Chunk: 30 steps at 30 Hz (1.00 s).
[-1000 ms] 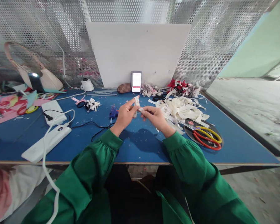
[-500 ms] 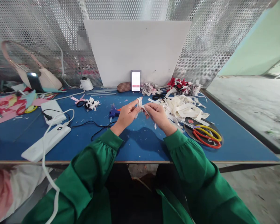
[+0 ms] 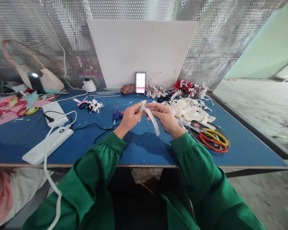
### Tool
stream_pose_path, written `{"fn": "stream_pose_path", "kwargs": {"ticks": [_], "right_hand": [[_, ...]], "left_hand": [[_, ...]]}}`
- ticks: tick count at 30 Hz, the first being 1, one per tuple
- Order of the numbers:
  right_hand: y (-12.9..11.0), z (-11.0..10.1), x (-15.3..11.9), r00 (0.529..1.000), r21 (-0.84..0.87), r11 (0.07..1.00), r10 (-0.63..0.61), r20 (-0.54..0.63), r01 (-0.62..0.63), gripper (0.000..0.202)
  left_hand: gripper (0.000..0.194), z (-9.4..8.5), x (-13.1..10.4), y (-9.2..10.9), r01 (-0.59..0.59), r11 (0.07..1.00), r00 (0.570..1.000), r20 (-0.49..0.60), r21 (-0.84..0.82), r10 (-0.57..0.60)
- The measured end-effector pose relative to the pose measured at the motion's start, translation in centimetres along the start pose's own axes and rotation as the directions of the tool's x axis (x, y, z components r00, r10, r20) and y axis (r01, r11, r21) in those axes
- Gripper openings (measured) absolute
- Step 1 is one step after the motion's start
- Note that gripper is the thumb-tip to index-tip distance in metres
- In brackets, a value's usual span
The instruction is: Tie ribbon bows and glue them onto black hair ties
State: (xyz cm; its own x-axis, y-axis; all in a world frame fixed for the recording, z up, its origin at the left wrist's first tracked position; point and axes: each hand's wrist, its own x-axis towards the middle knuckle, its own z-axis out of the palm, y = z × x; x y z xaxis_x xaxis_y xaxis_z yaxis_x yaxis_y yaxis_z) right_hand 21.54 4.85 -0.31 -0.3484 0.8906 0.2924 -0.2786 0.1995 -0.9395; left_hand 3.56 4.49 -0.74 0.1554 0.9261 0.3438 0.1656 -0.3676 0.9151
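Note:
A white ribbon (image 3: 153, 122) is looped about the fingertips of my left hand (image 3: 129, 118), which pinches it above the middle of the blue table. Its loose end hangs down between my hands. My right hand (image 3: 166, 118) has its thumb and fingertips closed at the ribbon by the left fingers; the exact contact is partly hidden. A heap of cream ribbon strips (image 3: 186, 109) lies beyond my right hand. Left of my left hand rests a blue glue gun (image 3: 116, 115).
Scissors with red and yellow handles (image 3: 213, 139) lie on a dark round plate at right. A lit phone (image 3: 140, 82) leans on the white board (image 3: 144, 51). White power strips (image 3: 48, 145) and cables sit at left; ribbon bows (image 3: 95, 106) lie nearby. The blue table (image 3: 144, 150) ends before my lap.
The ribbon's loose end now hangs longer and in plain view between my hands. My right hand has shifted slightly right and changed its finger position; the left stays nearly still.

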Motion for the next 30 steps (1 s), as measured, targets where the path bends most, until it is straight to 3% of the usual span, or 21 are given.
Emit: {"fn": "stream_pose_path", "kwargs": {"ticks": [8, 13, 17, 21, 23, 30], "right_hand": [[0.9, 0.2, 0.2, 0.984, -0.275, 0.954, -0.148, -0.095, 0.117, 0.011], [1.0, 0.2, 0.1, 0.938, -0.457, 0.858, -0.324, -0.125, 0.236, 0.01], [1.6, 0.5, -0.1, 0.889, -0.69, 0.664, -0.453, -0.065, 0.288, 0.012], [2.0, 0.9, -0.4, 0.867, -0.926, 0.302, -0.496, 0.051, 0.227, 0.011], [2.2, 1.0, -0.5, 0.86, -0.957, 0.186, -0.501, 0.102, 0.222, 0.014], [2.3, 0.7, -0.6, 0.818, -0.962, 0.078, -0.548, 0.176, 0.26, 0.021]], "left_hand": [[0.051, 0.2, -0.2, 0.2, -0.034, 0.986, 0.999, 0.03, 0.165, 0.03], [0.05, 0.7, -0.2, -0.5, -0.092, 0.975, 0.995, 0.049, 0.201, 0.084], [0.045, 1.3, -0.3, -1.2, -0.131, 0.985, 0.991, 0.038, 0.109, 0.127], [0.037, 1.8, -0.5, -1.2, -0.191, 0.977, 0.98, 0.082, 0.098, 0.184], [0.037, 2.0, -0.6, -1.0, -0.207, 0.977, 0.973, 0.118, 0.061, 0.199], [0.041, 2.1, -0.5, -1.5, -0.17, 0.985, 0.977, 0.132, -0.019, 0.171]]}}
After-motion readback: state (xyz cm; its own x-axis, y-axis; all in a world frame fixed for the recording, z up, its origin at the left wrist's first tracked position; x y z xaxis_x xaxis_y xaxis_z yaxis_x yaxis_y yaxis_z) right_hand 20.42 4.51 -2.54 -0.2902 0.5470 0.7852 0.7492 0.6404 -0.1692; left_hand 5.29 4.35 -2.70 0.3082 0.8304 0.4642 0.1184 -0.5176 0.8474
